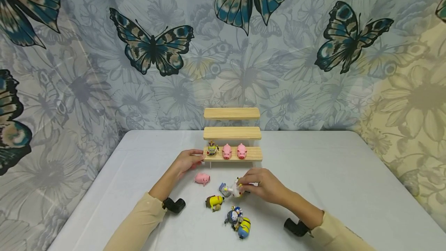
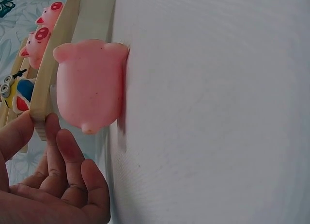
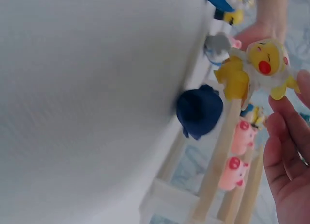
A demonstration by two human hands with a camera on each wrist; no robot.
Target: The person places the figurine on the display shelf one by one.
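Observation:
My left hand (image 1: 188, 161) pinches the left end of the lowest step of a wooden three-step display shelf (image 1: 231, 133), thumb and fingertip at its corner in the left wrist view. My right hand (image 1: 263, 184) holds a white-and-yellow toy figure (image 3: 264, 64) with red cheeks in its fingers, low in front of the shelf. On the lowest step stand a minion figure (image 1: 212, 149) and two pink pig figures (image 1: 227, 151), (image 1: 242, 151). Another pink pig (image 2: 92, 86) lies on the table near my left hand. A dark blue figure (image 3: 199, 111) is close below the held one.
A grey-blue figure (image 1: 224, 189) lies left of the held toy. Nearer me are a yellow-and-brown figure (image 1: 214, 202), a dark grey figure (image 1: 233, 216) and a blue-and-yellow minion (image 1: 244, 227). A butterfly-patterned cloth (image 1: 167, 100) hangs behind the white table (image 1: 313, 166).

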